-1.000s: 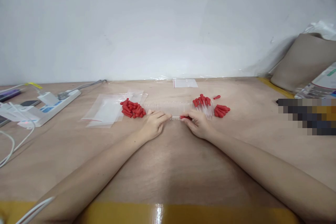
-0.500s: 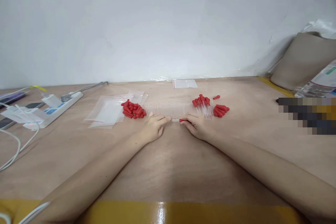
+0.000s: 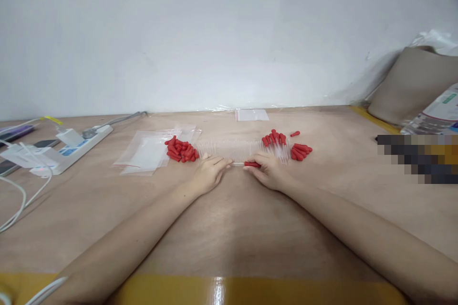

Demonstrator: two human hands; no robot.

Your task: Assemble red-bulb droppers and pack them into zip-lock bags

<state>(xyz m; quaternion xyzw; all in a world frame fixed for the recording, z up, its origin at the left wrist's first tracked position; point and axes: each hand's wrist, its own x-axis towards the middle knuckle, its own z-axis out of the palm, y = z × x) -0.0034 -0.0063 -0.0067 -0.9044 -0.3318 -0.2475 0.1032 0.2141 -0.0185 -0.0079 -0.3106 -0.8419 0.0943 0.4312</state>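
My left hand (image 3: 211,171) is closed on one end of a clear glass dropper tube (image 3: 238,164), which lies level just above or on the table. A red rubber bulb (image 3: 252,164) sits at the tube's right end, between the thumb and fingers of my right hand (image 3: 268,170). Behind both hands stretches a row of clear dropper tubes (image 3: 229,147). Several tubes at its right end carry red bulbs (image 3: 275,136). To the left lies a pile of loose red bulbs (image 3: 181,149). Another small bunch of red bulbs (image 3: 300,151) rests at the right.
Clear zip bags (image 3: 146,152) lie left of the bulb pile, and a small white bag (image 3: 252,115) lies near the wall. A single red bulb (image 3: 295,134) is at the back right. A power strip (image 3: 78,152) with cables stands far left. At far right is a bottle (image 3: 434,114).
My right thumb and fingers have shifted on the red bulb, so more of its length now shows. My left hand stays almost in place at the tube.
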